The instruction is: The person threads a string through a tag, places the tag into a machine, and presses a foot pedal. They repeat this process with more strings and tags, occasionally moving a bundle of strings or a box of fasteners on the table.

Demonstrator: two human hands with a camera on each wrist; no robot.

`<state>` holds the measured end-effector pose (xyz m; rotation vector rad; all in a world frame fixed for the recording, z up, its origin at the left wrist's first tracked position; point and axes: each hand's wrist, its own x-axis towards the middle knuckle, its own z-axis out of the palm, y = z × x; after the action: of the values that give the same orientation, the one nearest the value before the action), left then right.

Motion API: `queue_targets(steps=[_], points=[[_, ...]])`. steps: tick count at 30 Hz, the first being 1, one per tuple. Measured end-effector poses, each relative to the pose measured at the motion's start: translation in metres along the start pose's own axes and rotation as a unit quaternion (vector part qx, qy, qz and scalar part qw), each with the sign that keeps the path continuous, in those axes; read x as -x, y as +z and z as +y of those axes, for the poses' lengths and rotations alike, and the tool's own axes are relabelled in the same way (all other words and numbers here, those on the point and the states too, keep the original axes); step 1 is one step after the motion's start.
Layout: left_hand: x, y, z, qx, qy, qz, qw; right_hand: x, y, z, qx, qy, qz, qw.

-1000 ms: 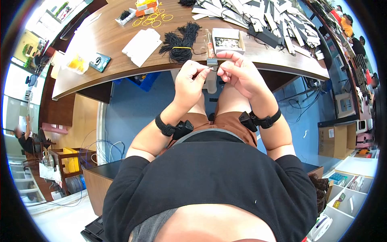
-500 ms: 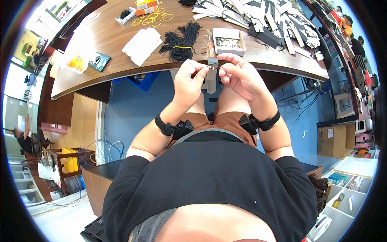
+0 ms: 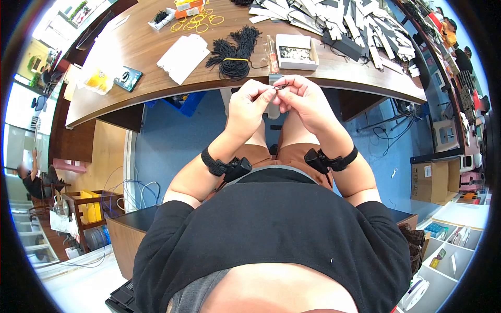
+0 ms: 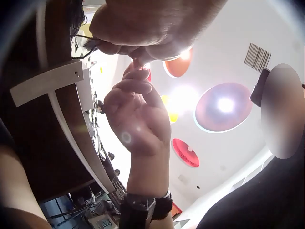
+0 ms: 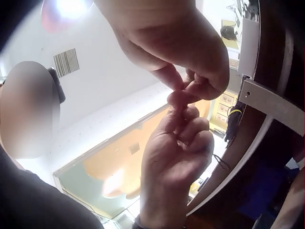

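Both hands meet in front of the table edge in the head view. My left hand (image 3: pixel 246 107) pinches a thin black cord (image 3: pixel 282 86) between thumb and forefinger. From the other side my right hand (image 3: pixel 309 104) pinches the same cord, its fingertips right at the left ones. In the left wrist view the right hand (image 4: pixel 138 114) is below the left, and a stretch of cord (image 4: pixel 86 40) sticks out beside the fingers. The right wrist view has the left hand (image 5: pixel 176 152) under the right, fingertips together; the fingers hide the pinched part.
On the table (image 3: pixel 141 57) lie a banded bundle of black cords (image 3: pixel 235 55), white card (image 3: pixel 183 58), yellow rubber bands (image 3: pixel 195 23) and a white box (image 3: pixel 314 60) of small pieces. A grey metal block (image 3: pixel 275 77) is at the edge. Strips (image 3: pixel 355 26) pile up at back right.
My right hand has moved left to the left hand, closing the gap between them. Its fingers have come together on the cord. The left hand has stayed nearly in place.
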<state>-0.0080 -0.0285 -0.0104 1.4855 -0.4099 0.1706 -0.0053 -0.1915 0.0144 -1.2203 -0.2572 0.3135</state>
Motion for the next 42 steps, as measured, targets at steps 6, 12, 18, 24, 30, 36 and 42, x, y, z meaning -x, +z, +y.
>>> queue_targets(steps=[6,12,18,24,30,36,42], points=[[-0.002,-0.005,0.006,0.018,-0.096,0.0,0.995,0.002,0.007,-0.001,0.183,-0.055,0.053,0.98],[-0.002,-0.009,-0.004,-0.075,-0.033,-0.024,0.996,-0.004,-0.002,0.0,0.337,-0.137,0.07,0.929],[-0.001,-0.011,0.004,-0.101,-0.045,-0.045,0.993,-0.008,-0.01,0.001,0.076,-0.02,0.038,0.996],[-0.008,-0.019,0.005,-0.153,-0.023,-0.072,0.985,-0.004,-0.023,-0.006,0.1,-0.079,-0.001,0.992],[-0.012,-0.022,0.008,-0.181,-0.039,-0.108,0.977,0.006,-0.019,-0.026,0.556,-0.313,-0.046,0.769],[-0.011,-0.019,0.013,-0.185,-0.041,-0.106,0.976,0.005,-0.02,-0.022,0.562,-0.318,-0.055,0.762],[-0.01,-0.018,0.015,-0.201,-0.02,-0.107,0.974,0.006,-0.014,-0.022,0.562,-0.296,-0.029,0.772]])
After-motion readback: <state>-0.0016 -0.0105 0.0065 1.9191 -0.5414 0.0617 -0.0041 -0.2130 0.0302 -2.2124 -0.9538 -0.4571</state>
